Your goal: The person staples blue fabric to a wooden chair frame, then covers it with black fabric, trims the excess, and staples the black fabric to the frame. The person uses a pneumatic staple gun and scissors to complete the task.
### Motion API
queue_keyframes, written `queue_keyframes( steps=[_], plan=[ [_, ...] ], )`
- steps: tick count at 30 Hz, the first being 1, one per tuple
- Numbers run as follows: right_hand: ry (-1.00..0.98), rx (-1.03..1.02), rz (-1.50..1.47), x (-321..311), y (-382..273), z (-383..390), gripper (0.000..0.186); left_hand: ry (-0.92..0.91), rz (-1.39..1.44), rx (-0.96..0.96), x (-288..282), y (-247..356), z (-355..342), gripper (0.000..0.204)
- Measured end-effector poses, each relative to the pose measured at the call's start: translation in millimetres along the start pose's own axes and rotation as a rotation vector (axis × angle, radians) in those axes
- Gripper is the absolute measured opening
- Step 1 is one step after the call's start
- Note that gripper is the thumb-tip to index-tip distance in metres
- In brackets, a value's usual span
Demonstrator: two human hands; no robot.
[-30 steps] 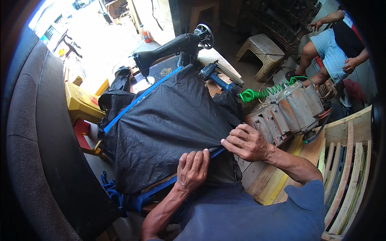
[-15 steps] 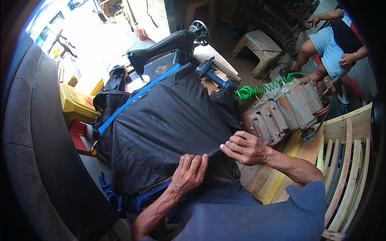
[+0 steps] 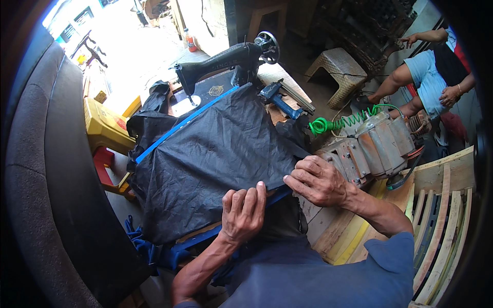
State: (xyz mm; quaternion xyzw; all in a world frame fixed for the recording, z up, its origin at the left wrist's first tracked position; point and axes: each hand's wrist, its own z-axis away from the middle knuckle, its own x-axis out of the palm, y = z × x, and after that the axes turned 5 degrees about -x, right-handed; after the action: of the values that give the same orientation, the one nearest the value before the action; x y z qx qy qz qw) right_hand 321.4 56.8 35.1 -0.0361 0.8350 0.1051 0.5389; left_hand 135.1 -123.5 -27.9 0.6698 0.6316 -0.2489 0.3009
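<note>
A thin black cloth (image 3: 205,154) is spread before me, wrinkled, with a blue strip (image 3: 187,123) along its far edge. My left hand (image 3: 243,213) is closed over the near edge of the cloth, its index finger straighter than the others. Just to the right, my right hand (image 3: 322,184) grips the same edge with bent fingers, thumb toward the left hand. Between and below the hands, a blue band (image 3: 277,197) shows along that edge. Beyond the cloth stands a black sewing machine (image 3: 221,64) with a handwheel; part of its table is covered by the cloth.
A blue staple gun (image 3: 281,100) lies right of the machine. Near it are a green coiled hose (image 3: 334,124) and a rusty compressor (image 3: 367,146). A yellow stool (image 3: 105,126) and dark upholstered piece (image 3: 77,169) stand left, a slatted wooden frame (image 3: 441,226) right. Another person (image 3: 426,77) sits far right.
The view has shifted slightly, so the scene sits a little further right. My left index finger has straightened upward, and the cloth near my hands lies with new wrinkles.
</note>
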Motion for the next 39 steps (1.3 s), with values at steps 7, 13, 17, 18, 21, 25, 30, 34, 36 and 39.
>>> queue_keyframes(
  steps=[7, 13, 17, 18, 21, 25, 30, 34, 36, 39],
  plan=[
    [-0.012, 0.015, 0.036, -13, -2, -13, 0.031, -0.051, -0.003, -0.010, -21, 8, -6, 0.030],
    [0.079, 0.070, 0.007, -2, -20, -27, 0.029, 0.022, 0.043, -0.080, -18, 9, -8, 0.026],
    [0.061, -0.007, 0.061, 1, -17, -16, 0.026, 0.030, 0.092, -0.109, -16, 11, -5, 0.025],
    [0.060, -0.023, 0.065, 4, -17, -12, 0.026, -0.011, 0.094, -0.113, -16, 13, -2, 0.025],
    [0.035, -0.060, 0.077, 9, -18, -2, 0.025, -0.041, 0.150, -0.088, -8, 17, 13, 0.027],
    [-0.025, -0.072, 0.034, 15, -23, 11, 0.025, -0.090, 0.193, 0.006, 3, 11, 33, 0.033],
    [-0.084, -0.041, -0.033, 19, -29, 23, 0.026, -0.118, 0.223, 0.152, 9, 10, 43, 0.032],
    [-0.091, -0.013, 0.033, 20, -34, 29, 0.027, -0.147, 0.222, 0.175, 9, 11, 37, 0.034],
    [-0.091, -0.005, 0.063, 21, -38, 34, 0.029, -0.170, 0.225, 0.192, 8, 9, 37, 0.034],
    [-0.121, 0.034, 0.070, 19, -41, 41, 0.032, -0.225, 0.255, 0.281, 6, 8, 36, 0.036]
  ],
)
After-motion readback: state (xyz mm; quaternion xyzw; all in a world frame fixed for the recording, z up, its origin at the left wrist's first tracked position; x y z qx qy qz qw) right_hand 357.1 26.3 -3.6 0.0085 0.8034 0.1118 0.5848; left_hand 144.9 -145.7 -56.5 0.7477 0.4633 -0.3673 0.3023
